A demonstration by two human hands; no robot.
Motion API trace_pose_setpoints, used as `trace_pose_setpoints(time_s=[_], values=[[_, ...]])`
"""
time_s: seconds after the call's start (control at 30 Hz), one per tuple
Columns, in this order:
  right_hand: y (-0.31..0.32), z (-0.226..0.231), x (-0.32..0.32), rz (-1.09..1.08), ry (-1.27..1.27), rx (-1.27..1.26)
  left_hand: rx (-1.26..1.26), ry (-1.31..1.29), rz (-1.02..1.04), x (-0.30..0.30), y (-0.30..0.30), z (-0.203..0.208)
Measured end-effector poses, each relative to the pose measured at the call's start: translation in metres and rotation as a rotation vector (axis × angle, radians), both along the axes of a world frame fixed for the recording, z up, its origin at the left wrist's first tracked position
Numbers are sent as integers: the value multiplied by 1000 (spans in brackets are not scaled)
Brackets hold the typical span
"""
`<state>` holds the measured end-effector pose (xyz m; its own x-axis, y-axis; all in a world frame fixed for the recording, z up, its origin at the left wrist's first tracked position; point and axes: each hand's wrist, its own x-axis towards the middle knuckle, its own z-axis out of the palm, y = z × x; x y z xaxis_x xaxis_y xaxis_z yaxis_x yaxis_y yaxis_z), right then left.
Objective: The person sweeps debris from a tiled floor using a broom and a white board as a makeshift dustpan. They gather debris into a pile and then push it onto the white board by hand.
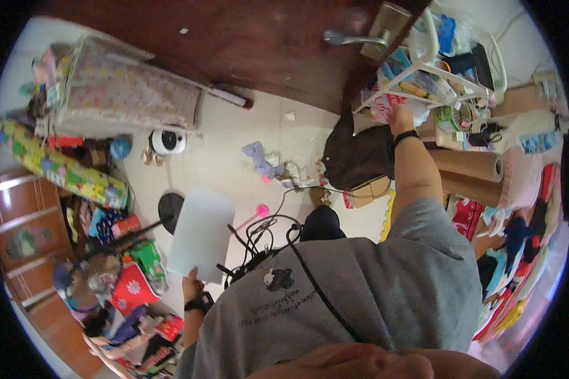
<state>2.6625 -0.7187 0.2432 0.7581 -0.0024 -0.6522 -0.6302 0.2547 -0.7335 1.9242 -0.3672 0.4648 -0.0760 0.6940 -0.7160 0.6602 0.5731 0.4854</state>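
Observation:
My left hand [193, 285] is closed on the near edge of a flat, pale grey rectangular panel [203, 230], held out over the floor; its exact kind does not show. Stretched far forward to the right, my right hand [399, 119] is at a red-and-white plastic bag [380, 107] on a white metal rack [417, 66]. The fingers of that hand are partly lost against the bag, so whether they grip it is unclear. Below the right hand lies a dark brown cloth or bag [358, 151].
A brown door [259, 44] with a metal handle [354, 38] spans the far side. Crumpled wrappers and a purple cloth [259, 159] litter the tiled floor. Black cables [259, 234] hang by my body. Clothes piles flank both sides, with a cardboard box [368, 192] near my feet.

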Motion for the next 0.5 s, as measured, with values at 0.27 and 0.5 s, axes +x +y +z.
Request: trace_pose_setpoints(time_s=[0.27, 0.5], values=[[92, 68, -223, 875, 155, -245, 110, -227, 236, -17, 28, 16], [270, 197, -433, 1626, -453, -5, 210, -783, 299, -139, 19, 37]])
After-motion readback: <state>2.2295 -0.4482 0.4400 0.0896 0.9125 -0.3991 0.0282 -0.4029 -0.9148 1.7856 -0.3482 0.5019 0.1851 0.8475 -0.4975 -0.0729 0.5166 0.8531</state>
